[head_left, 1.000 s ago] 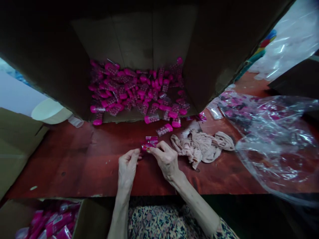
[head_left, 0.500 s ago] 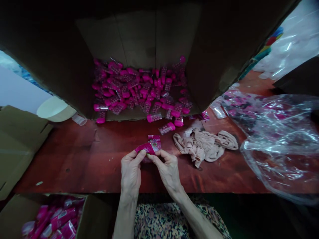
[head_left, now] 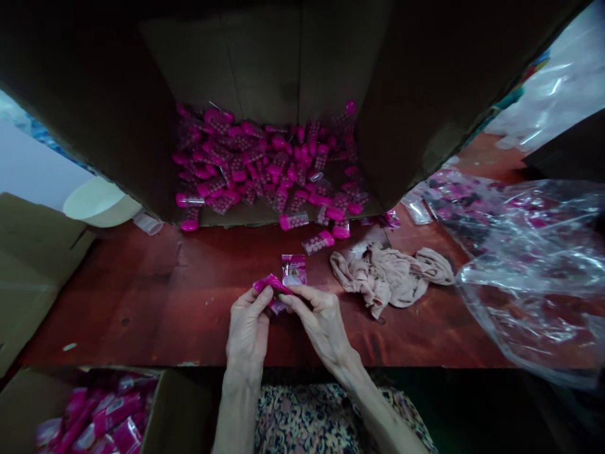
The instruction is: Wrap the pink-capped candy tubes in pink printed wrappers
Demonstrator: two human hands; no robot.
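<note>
Between both hands, above the red table (head_left: 155,284), is a pink packet (head_left: 270,284). My left hand (head_left: 249,325) pinches its left side between thumb and fingers. My right hand (head_left: 321,318) grips its right side, thumb and index finger together. The packet looks bent in the middle; a purplish part of it hangs below the fingertips. Just beyond, a second pink printed packet (head_left: 293,269) lies flat on the table. Small tubes with pink caps and pink beads fill the open cardboard box (head_left: 265,57); one such tube (head_left: 318,242) lies on the table in front of it.
A crumpled beige cloth (head_left: 392,277) lies to the right, beside a large clear plastic bag (head_left: 534,277) with pink pieces. At the back left stands a pale round bowl (head_left: 101,203). Another cardboard box (head_left: 182,410) at the lower left holds pink packets.
The pink packet has been bent or folded between my fingers and shows less of its printed face. Both hands stay close together, and the view has shifted slightly.
</note>
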